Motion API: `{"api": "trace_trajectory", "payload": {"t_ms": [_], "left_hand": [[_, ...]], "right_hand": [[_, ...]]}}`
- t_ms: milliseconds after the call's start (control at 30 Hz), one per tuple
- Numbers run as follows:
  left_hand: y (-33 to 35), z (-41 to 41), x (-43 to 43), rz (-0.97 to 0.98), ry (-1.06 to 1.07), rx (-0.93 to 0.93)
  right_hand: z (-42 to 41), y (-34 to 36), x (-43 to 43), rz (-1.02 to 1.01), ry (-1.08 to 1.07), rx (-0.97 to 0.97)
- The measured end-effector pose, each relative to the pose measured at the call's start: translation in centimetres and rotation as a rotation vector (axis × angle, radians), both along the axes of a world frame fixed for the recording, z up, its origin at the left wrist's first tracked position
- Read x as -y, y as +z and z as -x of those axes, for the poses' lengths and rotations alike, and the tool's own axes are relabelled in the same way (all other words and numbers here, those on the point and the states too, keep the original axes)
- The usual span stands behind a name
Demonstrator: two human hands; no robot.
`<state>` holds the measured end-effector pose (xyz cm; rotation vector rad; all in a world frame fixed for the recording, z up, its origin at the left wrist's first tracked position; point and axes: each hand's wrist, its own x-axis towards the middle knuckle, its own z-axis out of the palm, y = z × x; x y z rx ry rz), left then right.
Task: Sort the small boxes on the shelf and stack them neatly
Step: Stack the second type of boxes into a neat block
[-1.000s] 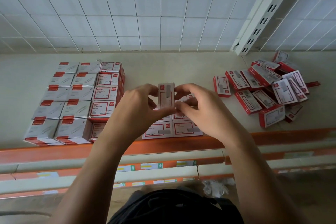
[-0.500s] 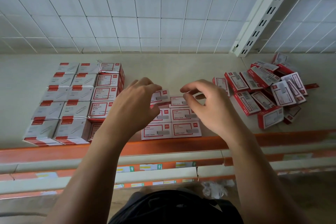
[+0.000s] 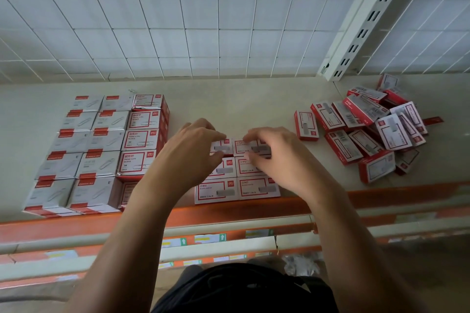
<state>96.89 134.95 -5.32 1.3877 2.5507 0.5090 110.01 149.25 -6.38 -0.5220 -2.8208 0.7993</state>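
A neat two-column block of red-and-white staple boxes (image 3: 216, 191) lies at the shelf's front middle. My left hand (image 3: 190, 152) reaches over its left column and pinches the back-left staple box (image 3: 221, 146) between fingers and thumb. My right hand (image 3: 277, 157) covers the right column, its fingertips and thumb pinching the back-right staple box (image 3: 244, 147). A loose pile of the same staple boxes (image 3: 368, 129) lies jumbled on the right. One box (image 3: 306, 122) lies apart at the pile's left edge.
Stacked paper clip boxes (image 3: 76, 150) fill the shelf's left side in tidy rows, with a red-framed column (image 3: 141, 140) nearest my left hand. The shelf (image 3: 241, 107) has an orange front lip (image 3: 76, 226), a wire grid back (image 3: 178, 20) and a slotted upright (image 3: 368, 15).
One second ago both hands held a single staple box upright above the block. They lowered it into the back row, and now both hands sit low on the back boxes.
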Motion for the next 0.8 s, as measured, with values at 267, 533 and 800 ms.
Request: {"api": "trace_trajectory", "payload": {"t_ms": [267, 533, 800], "left_hand": [[-0.3, -0.7, -0.1, 0.013, -0.009, -0.016], [-0.5, -1.1, 0.3, 0.005, -0.031, -0.051], [0.5, -3.0, -2.1, -0.071, -0.047, -0.09]], "right_hand": [[-0.2, 0.0, 0.0, -0.03, -0.039, 0.017], [-0.6, -0.3, 0.6, -0.079, -0.012, 0.011], [-3.7, 0.9, -1.2, -0.066, -0.167, -0.132]]}}
